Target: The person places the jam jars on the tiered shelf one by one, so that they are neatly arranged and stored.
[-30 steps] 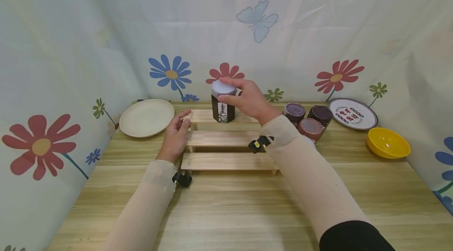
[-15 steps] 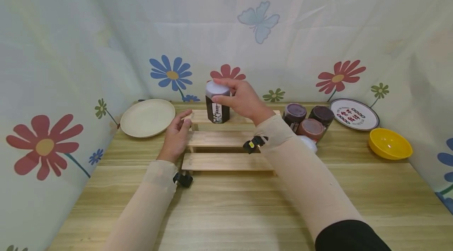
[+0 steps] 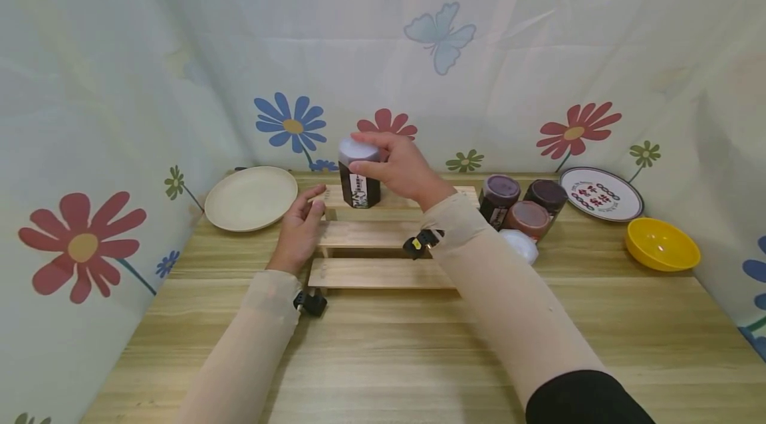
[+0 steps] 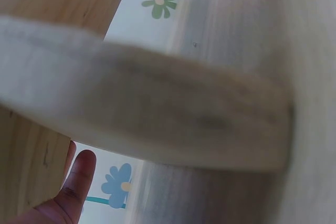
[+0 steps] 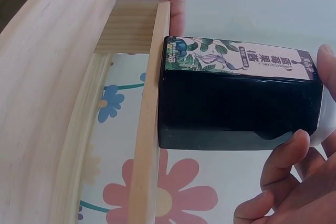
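A wooden surface [image 3: 383,357] carries everything, backed by a pale curtain [image 3: 383,45] printed with flowers and a butterfly. In the middle of the surface stands a three-step wooden rack [image 3: 383,235], its steps rising toward the curtain. To the left of the rack lies a cream plate [image 3: 250,198]; at the far right a patterned round plate [image 3: 601,193] lies flat near the curtain, with a yellow bowl [image 3: 661,244] just in front of it.

The right hand [image 3: 397,168] grips a dark jar [image 3: 358,173] with a white lid, fingers curled over the lid and down the sides. The jar stands upright at the left part of the rack's top step; the right wrist view shows its dark, labelled body [image 5: 239,108] with its base against the step's wooden edge [image 5: 144,129], held between thumb and fingers.

The left hand [image 3: 299,228] rests at the left end of the rack, beside the middle step, its thumb touching the top step's end; the fingers lie loosely bent and hold nothing. The left wrist view shows only blurred wood and a fingertip [image 4: 79,174].

Right of the rack three dark jars [image 3: 520,201] stand close together, and a white lid [image 3: 519,244] lies just in front of them, partly behind the right forearm.
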Action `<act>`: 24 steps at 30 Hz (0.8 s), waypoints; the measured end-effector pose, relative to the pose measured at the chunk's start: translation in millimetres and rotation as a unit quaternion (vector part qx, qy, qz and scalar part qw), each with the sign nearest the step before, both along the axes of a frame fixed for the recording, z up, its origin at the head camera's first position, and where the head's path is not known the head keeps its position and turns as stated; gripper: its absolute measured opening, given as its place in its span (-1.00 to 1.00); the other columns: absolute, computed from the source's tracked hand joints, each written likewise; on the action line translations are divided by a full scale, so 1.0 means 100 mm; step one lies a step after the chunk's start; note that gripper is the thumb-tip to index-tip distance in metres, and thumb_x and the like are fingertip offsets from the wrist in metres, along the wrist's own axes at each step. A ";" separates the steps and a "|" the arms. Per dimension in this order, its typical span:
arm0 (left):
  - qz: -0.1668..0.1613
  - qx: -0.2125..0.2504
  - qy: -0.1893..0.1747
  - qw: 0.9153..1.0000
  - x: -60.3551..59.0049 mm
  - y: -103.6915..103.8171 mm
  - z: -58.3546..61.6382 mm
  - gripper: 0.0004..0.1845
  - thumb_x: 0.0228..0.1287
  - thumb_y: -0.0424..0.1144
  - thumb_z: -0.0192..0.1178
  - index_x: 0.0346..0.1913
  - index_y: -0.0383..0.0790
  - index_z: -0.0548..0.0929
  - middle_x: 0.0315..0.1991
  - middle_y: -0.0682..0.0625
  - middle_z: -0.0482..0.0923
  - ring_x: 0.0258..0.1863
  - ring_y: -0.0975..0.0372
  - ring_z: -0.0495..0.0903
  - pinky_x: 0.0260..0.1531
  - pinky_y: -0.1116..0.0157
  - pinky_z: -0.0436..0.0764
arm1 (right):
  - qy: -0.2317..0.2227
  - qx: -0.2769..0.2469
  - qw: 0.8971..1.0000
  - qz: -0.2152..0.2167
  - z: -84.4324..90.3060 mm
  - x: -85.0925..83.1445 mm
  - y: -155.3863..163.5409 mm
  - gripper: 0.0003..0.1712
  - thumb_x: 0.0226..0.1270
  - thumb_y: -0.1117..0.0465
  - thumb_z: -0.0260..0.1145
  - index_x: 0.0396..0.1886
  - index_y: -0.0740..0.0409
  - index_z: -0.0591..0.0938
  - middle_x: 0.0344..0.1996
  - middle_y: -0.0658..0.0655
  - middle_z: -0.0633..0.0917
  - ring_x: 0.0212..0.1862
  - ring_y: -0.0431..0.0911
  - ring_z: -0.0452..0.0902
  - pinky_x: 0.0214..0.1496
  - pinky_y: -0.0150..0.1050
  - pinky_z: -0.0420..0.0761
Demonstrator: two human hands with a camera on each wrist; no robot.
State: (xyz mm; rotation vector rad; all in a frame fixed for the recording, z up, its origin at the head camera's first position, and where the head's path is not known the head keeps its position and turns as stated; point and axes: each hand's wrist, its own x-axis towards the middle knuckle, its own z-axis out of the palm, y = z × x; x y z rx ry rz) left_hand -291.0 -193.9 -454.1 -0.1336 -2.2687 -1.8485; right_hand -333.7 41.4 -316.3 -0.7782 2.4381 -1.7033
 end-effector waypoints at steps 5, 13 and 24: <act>-0.004 0.003 0.000 1.000 0.00 0.00 0.00 -0.53 0.72 -0.06 -0.02 0.54 -0.07 0.45 0.46 -0.09 0.47 0.34 0.05 0.49 0.36 0.10 0.41 | 0.012 0.013 1.000 0.005 0.01 -0.01 -0.04 -0.30 0.37 0.13 0.55 0.49 -0.04 0.57 0.38 0.14 0.59 0.19 0.03 0.59 0.20 -0.07 0.60; -0.006 0.003 0.006 1.000 -0.01 -0.01 -0.01 -0.53 0.71 -0.06 -0.01 0.53 -0.07 0.46 0.49 -0.06 0.44 0.35 0.05 0.48 0.38 0.02 0.41 | 0.024 0.023 0.999 0.017 0.03 -0.02 -0.11 -0.30 0.37 0.16 0.55 0.48 0.02 0.57 0.31 0.15 0.65 0.17 0.02 0.57 0.19 -0.09 0.59; -0.007 0.006 -0.001 1.000 0.01 0.00 0.02 -0.53 0.72 -0.07 -0.01 0.53 -0.07 0.45 0.43 -0.14 0.48 0.30 0.05 0.48 0.30 0.13 0.41 | 0.008 0.017 1.000 0.015 0.05 -0.01 -0.17 -0.31 0.37 0.17 0.54 0.47 -0.01 0.58 0.33 0.13 0.64 0.21 0.01 0.59 0.22 -0.06 0.62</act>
